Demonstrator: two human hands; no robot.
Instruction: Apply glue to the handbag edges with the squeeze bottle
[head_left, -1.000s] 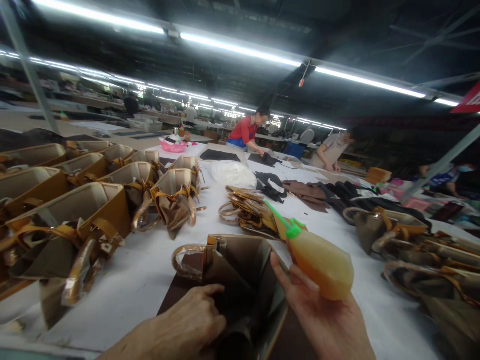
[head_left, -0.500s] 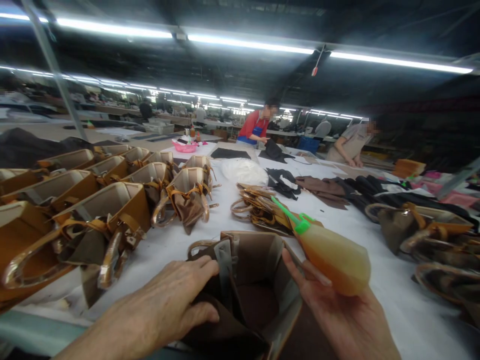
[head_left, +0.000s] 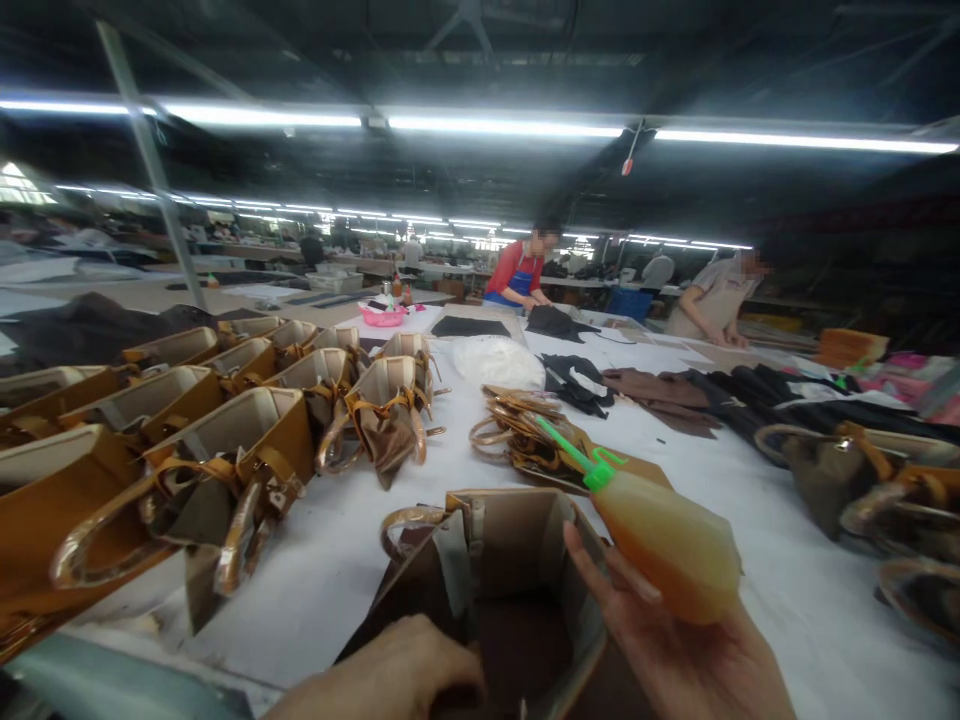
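A handbag [head_left: 525,620] with a dark brown lining stands with its mouth up in front of me, grey tape strips along its inner corners. My left hand [head_left: 405,665] is low at its near left side, fingers curled over the dark lining; the fingertips are hidden. In my right hand [head_left: 675,640] lies a squeeze bottle [head_left: 667,540] of amber liquid with a green nozzle, tilted up to the left. The fingers of that hand also rest along the bag's right rim.
Rows of tan handbags [head_left: 232,440] fill the left of the white table [head_left: 360,540]. Flat tan bag pieces [head_left: 525,430] lie beyond the bag, near a white plastic bag [head_left: 499,362]. More handbags [head_left: 885,480] stand at right. Two people work across the table.
My left hand has moved down and toward me, from the bag's upper left edge to its near side, and its fingers have curled. My right hand keeps the bottle and stays at the right rim.
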